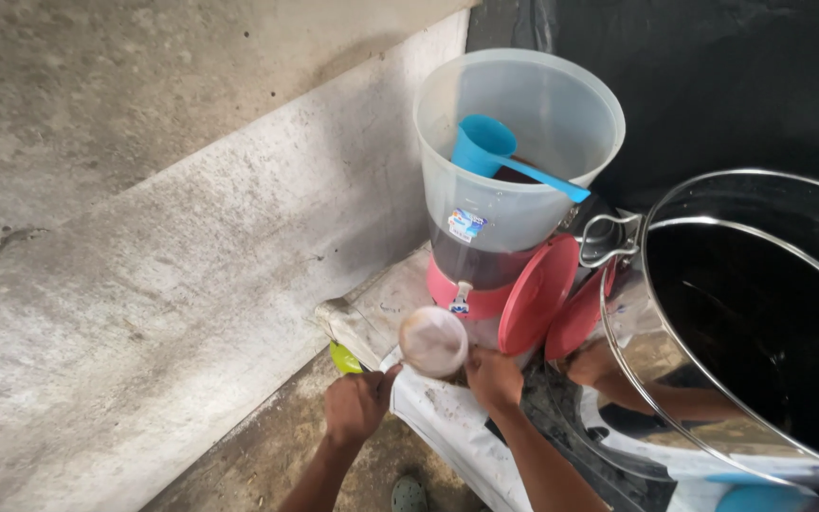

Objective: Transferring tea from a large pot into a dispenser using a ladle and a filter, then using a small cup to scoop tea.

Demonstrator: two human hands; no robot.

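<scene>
Fingers of the right hand [493, 377] curl round a small clear plastic cup [433, 341], holding it just under the tap [462, 296] at the base of a translucent dispenser bucket [514, 152]. Left hand [357, 406] sits beside it, fingers closed on the edge of a white cloth or sack [447, 417], with a small lime-green piece [343, 358] next to the knuckles; exact pinch can't be told. Step in hand, by my read: filling the cup from the tap. Dark liquid sits low in the bucket; the cup looks cloudy, level unclear. Next move likely needs the cup kept steady and level under the spout. Both forearms reach up from the bottom edge, wrists bent slightly inward. Blue scoop [500, 156] rests inside the bucket, red lids [537, 294] lean against it, and a large steel pot [760, 322] stands on the right.
</scene>
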